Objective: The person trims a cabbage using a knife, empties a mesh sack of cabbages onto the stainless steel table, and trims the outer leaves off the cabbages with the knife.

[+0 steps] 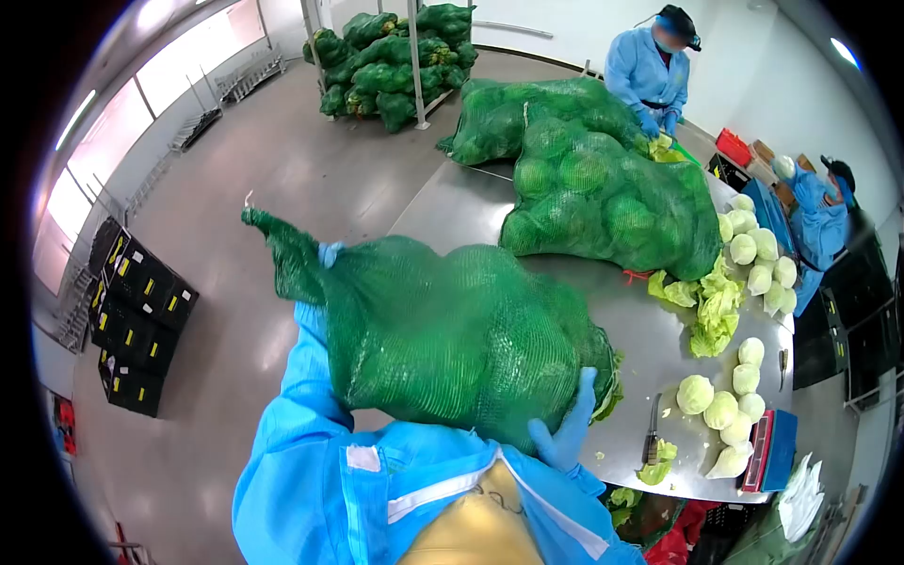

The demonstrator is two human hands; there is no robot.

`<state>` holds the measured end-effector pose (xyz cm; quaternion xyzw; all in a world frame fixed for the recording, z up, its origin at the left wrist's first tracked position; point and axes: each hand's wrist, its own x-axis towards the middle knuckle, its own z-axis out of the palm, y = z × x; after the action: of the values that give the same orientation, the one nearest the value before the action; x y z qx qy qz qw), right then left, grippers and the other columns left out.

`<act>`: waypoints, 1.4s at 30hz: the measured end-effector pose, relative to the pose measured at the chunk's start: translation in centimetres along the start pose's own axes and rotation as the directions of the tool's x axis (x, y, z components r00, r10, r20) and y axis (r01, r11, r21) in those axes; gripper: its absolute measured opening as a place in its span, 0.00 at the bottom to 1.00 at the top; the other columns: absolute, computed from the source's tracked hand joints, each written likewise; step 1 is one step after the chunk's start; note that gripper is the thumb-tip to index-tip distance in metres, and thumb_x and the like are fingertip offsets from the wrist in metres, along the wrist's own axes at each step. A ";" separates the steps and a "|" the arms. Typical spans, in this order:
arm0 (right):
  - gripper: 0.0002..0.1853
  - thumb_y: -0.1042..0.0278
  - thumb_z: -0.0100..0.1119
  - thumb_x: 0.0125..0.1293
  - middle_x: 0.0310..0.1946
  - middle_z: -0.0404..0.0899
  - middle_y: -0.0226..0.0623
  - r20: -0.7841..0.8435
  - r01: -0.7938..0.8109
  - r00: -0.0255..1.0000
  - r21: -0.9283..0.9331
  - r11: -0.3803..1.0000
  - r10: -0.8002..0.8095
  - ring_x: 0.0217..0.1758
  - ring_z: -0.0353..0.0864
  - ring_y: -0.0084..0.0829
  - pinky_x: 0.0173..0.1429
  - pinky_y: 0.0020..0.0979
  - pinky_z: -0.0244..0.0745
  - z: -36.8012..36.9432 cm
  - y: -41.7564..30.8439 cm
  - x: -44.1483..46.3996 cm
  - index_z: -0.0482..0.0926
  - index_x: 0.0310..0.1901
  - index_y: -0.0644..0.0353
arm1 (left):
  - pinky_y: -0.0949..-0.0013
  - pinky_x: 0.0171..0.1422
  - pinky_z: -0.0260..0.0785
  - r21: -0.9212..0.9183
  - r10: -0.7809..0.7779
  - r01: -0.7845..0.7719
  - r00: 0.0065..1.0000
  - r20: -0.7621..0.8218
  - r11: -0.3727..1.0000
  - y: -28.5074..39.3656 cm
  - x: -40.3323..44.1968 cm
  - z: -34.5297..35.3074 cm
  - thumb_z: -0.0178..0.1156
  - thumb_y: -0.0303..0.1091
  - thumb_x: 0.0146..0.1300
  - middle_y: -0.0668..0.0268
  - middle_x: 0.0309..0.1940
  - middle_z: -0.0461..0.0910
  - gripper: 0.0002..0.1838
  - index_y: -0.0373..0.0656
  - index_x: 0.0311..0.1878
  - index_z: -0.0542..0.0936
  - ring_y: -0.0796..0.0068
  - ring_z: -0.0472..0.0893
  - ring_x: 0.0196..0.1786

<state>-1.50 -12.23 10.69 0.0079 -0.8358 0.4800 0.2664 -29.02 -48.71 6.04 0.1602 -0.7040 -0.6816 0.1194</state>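
Note:
A bulging green mesh sack of cabbages [443, 330] lies across the front of my body, over the table's near left edge. My left hand [330, 252], in a blue glove, is closed on the netting near the sack's gathered neck at the far left. At the sack's right end, my right hand [568, 424], also gloved, holds it with thumb and fingers spread against the netting. Whatever bears the sack's underside is hidden. To the right of that hand, a knife [652, 428] lies on the steel table [617, 377] by a loose leaf [658, 463].
Two more full sacks [603, 198] lie on the table. Trimmed pale heads [720, 411] and peeled leaves [716, 315] line its right side. Two co-workers [648, 71] stand beyond. Black crates [141, 320] are stacked at left; a rack of sacks [395, 66] stands behind.

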 end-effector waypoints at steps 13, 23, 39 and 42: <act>0.08 0.74 0.52 0.58 0.36 0.76 0.36 -0.462 -0.122 0.861 0.214 0.969 0.211 0.39 0.74 0.31 0.47 0.30 0.69 4.3 17.9 2.5 0.76 0.39 0.62 | 0.72 0.35 0.61 -0.148 -0.015 0.026 0.997 0.074 0.989 2.6 -5.1 1.8 0.41 0.43 0.71 0.69 0.20 0.67 0.16 0.44 0.31 0.70 0.79 0.66 0.25; 0.13 0.64 0.48 0.67 0.32 0.78 0.37 -0.438 -0.358 0.835 0.030 0.933 0.334 0.35 0.74 0.31 0.43 0.33 0.71 -12.3 26.1 15.1 0.77 0.35 0.67 | 0.72 0.35 0.60 -0.551 0.310 -0.006 0.831 0.462 0.835 12.9 -13.5 16.7 0.39 0.43 0.71 0.70 0.18 0.65 0.17 0.45 0.30 0.69 0.78 0.64 0.23; 0.18 0.57 0.55 0.62 0.59 0.68 0.29 0.081 0.276 0.927 -0.809 0.519 -0.367 0.66 0.60 0.36 0.72 0.46 0.45 -0.3 4.1 9.4 0.75 0.55 0.42 | 0.72 0.36 0.59 -0.739 0.273 0.000 0.929 0.249 0.674 10.1 -13.3 5.3 0.37 0.43 0.72 0.70 0.15 0.61 0.18 0.47 0.27 0.66 0.77 0.62 0.21; 0.15 0.53 0.57 0.61 0.57 0.70 0.24 0.065 0.323 0.859 -0.837 0.441 -0.507 0.65 0.61 0.33 0.72 0.46 0.44 0.6 7.3 9.7 0.78 0.50 0.38 | 0.72 0.36 0.59 -0.780 0.320 -0.011 0.916 0.243 0.625 11.0 -13.7 4.9 0.36 0.43 0.72 0.70 0.14 0.60 0.18 0.47 0.26 0.66 0.77 0.61 0.20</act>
<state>-12.04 -6.38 9.03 0.0407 -0.9010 -0.0512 0.4288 -18.96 -38.63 17.52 -0.0993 -0.3702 -0.9172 0.1086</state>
